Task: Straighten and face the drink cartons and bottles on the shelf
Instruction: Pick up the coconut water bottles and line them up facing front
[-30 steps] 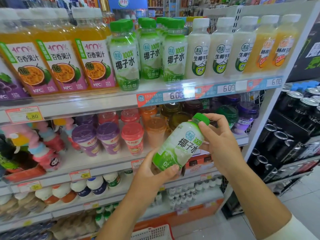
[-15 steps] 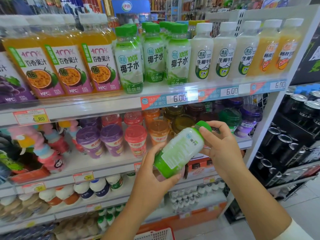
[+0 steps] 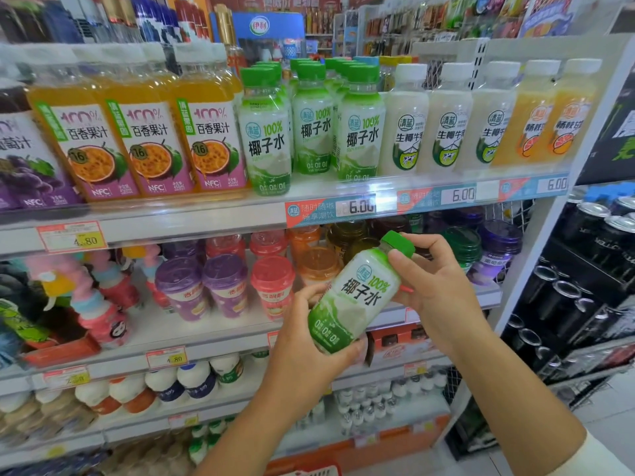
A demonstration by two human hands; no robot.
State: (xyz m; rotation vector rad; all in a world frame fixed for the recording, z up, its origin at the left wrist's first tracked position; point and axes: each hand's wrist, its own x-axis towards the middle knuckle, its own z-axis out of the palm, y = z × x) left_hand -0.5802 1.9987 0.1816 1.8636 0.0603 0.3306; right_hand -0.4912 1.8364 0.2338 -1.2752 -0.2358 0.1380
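**Step in hand: checking the bottle and returning it to the row**

The bottle [image 3: 357, 297] of coconut water was off the shelf, held in the air in front of the second shelf down. It lay tilted, with its green cap [image 3: 398, 243] up and to the right, and its printed label faced the person.

Grip: the left hand [image 3: 309, 352] was closed round the base, with the thumb across the lower label. The right hand [image 3: 436, 286] pinched the shoulder just under the cap. Both hands bore the load.

The matching green-capped bottles [image 3: 360, 132] stood on the top shelf [image 3: 192, 221], between the passion-fruit juice [image 3: 209, 132] and the milky white bottles [image 3: 405, 128]. The held bottle most likely belonged in that group.

Recommended procedure:

1. Bring the bottle upright before lifting it, so that the base meets the shelf flat.
2. Carry the weight in the left hand at the base, and steer with the right hand at the neck.
3. Set the bottle down in its own row. Avoid knocking the neighbouring caps, since these tall, narrow bottles would probably tip easily.
4. Turn the label square to the aisle and draw the bottle level with the shelf edge.

The leftmost green-capped bottle [image 3: 266, 139] appeared to stand further forward than its neighbours. The front line would likely need evening out afterwards.
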